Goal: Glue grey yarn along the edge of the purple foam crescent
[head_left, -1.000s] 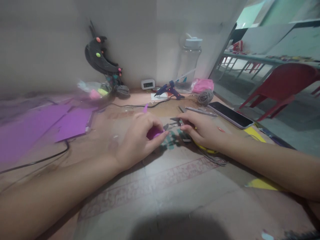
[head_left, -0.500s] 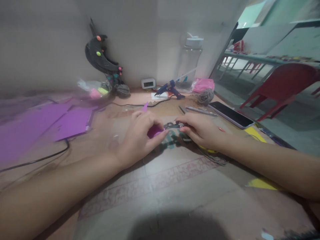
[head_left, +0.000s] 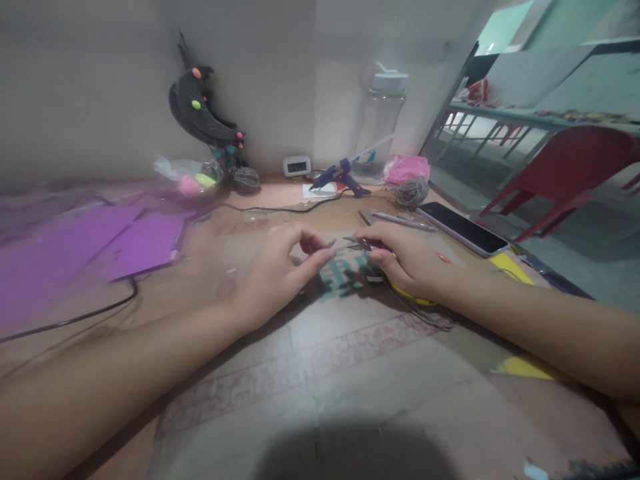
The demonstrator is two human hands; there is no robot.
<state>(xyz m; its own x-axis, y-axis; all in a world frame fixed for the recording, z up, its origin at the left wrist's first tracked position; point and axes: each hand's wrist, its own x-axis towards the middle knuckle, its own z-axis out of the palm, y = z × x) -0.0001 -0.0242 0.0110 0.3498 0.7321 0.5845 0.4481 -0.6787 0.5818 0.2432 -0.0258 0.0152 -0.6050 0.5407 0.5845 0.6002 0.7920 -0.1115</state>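
Observation:
My left hand (head_left: 287, 267) is closed in a pinch, thumb against forefinger, left of centre over the table. A small grey piece (head_left: 331, 244) pokes out at its fingertips; the rest is hidden by the fingers. My right hand (head_left: 407, 260) is wrapped round a pair of pliers (head_left: 356, 244). Their short pointed jaws are parted and face the left hand, a small gap away from the grey piece. A yellow thing (head_left: 415, 298) shows beneath the right palm, with grey strands of yarn (head_left: 435, 321) beside it.
Purple sheets (head_left: 145, 243) lie at left near a black cable (head_left: 75, 320). Along the back stand a white clock (head_left: 297, 166), a blue glue gun (head_left: 340, 177), a clear bottle (head_left: 380, 127) and a grey yarn ball (head_left: 412, 192). A phone (head_left: 463, 228) lies at right.
The purple piece that was in my left hand no longer shows. The pliers have drawn back slightly to the right, away from the left fingertips, and their jaws have parted.

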